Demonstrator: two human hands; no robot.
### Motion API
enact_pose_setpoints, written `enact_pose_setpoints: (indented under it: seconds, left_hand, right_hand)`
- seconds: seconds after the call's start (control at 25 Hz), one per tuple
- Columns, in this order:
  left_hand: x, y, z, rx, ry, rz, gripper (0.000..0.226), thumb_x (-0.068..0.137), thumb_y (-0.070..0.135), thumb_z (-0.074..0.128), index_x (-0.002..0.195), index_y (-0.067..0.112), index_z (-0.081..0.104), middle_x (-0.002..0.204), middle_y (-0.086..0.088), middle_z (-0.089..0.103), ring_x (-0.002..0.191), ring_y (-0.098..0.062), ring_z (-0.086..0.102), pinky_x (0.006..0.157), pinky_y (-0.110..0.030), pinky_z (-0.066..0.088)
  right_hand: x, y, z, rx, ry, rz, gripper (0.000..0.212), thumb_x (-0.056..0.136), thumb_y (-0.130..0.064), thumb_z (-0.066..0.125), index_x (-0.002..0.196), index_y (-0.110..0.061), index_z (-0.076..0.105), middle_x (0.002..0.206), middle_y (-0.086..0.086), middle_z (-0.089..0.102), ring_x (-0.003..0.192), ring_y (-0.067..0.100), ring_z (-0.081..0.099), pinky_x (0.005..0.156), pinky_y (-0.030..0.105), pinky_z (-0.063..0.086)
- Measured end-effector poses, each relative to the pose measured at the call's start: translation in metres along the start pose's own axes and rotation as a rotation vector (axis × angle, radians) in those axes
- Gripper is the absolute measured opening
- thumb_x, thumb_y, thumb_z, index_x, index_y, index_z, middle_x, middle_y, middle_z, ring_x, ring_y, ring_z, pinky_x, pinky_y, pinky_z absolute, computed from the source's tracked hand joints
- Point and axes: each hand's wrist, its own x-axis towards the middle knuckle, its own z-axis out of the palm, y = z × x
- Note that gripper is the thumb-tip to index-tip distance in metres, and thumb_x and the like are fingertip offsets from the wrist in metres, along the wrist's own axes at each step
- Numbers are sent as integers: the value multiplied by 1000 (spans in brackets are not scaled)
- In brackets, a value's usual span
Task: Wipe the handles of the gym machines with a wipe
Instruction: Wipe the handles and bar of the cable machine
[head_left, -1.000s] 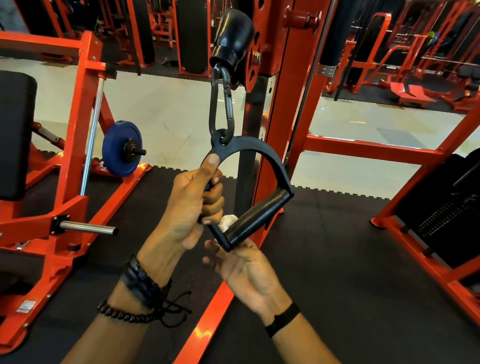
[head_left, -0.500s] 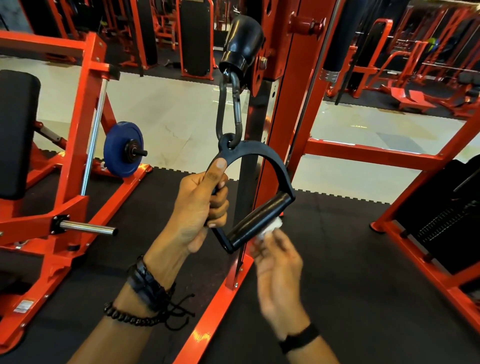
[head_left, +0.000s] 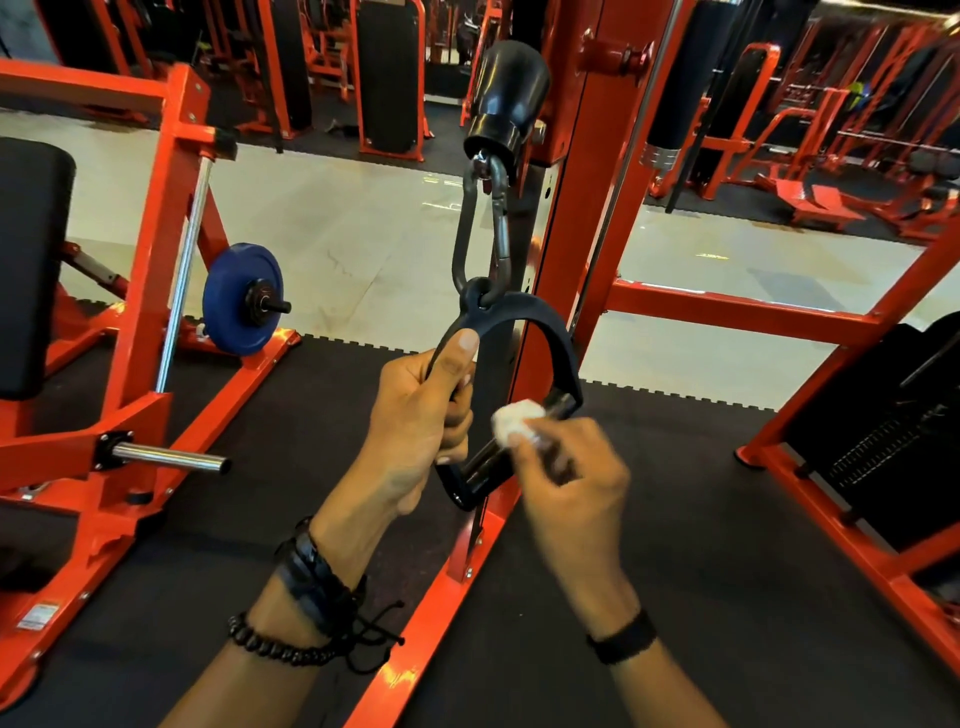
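Since a moment ago the right hand (head_left: 574, 480) has risen from under the handle (head_left: 511, 395) to its upper right end, its fingers pinching the white wipe (head_left: 514, 422) against the grip bar, while the left hand (head_left: 421, 423) grips the handle's left side, hanging from a clip (head_left: 483, 234) on the orange frame (head_left: 582, 208).
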Motion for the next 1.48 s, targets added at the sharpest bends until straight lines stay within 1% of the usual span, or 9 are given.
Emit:
enact_pose_setpoints:
  seconds: [0.12,0.24,0.36,0.56,0.8,0.92,1.04,1.36,1.48]
  left_hand:
    - [1,0,-1,26,7,9,49,98,39,52,72,-2,46,54,-5,20,41,-14,17,40,-22,18]
    - [-1,0,1,27,6,7,42,98,40,52,74,6,46,53,-2,21,40,-12,18,39,-21,20]
    - [-2,-1,5,30,7,10,40,96,43,53,75,9,46,53,0,23,40,-12,19,38,-21,21]
    - [-1,1,0,46,1,-1,43,97,41,52,76,4,48,54,-3,23,42,-14,19,40,-26,18]
    - [-1,-1,4,19,-2,6,39,97,41,52,75,9,45,53,0,23,41,-12,18,39,-22,19]
    - [0,-2,5,24,-2,3,40,99,40,51,75,8,46,52,-1,23,40,-13,18,39,-21,21]
    - [0,-1,4,30,-6,0,40,98,40,51,78,6,48,53,-1,23,40,-13,19,39,-21,22]
    - [-1,-1,4,33,9,0,39,98,41,52,79,6,48,52,0,23,40,-13,18,39,-21,21]
    - [-2,1,5,16,6,-5,39,95,43,52,80,7,47,53,-1,22,41,-13,17,38,-21,21]
  right_hand:
    - [-24,-17,8,-62,-185,-201,10,83,-12,73,93,-13,74,78,-3,55,71,13,52,62,25,43]
    - [21,10,-1,-193,-74,-122,16,82,-15,70,98,-17,75,80,2,57,74,19,54,61,38,49]
    - [46,25,-9,-221,-56,-17,19,88,-15,69,106,-19,75,81,0,52,73,16,52,62,32,46]
    - [-14,-6,8,-110,-236,-211,24,89,-19,56,105,-12,73,83,1,50,73,15,51,62,29,44]
    - [5,20,-23,-202,-6,-105,23,80,-1,65,99,-13,72,75,-7,45,61,9,42,55,19,33]
    - [9,7,-20,-343,-181,-210,44,83,-13,51,123,-20,68,75,-9,43,65,7,39,58,20,31]
    - [-3,8,-15,-419,-271,-283,51,83,-18,47,131,-26,62,79,-10,48,69,5,37,62,24,29]
    - [-22,21,-20,-311,-152,-261,51,81,-9,53,129,-24,64,72,-4,42,63,11,40,58,33,40]
    - [-9,15,-30,-166,-62,-206,43,85,-5,61,126,-16,64,75,-3,46,64,9,42,58,20,39]
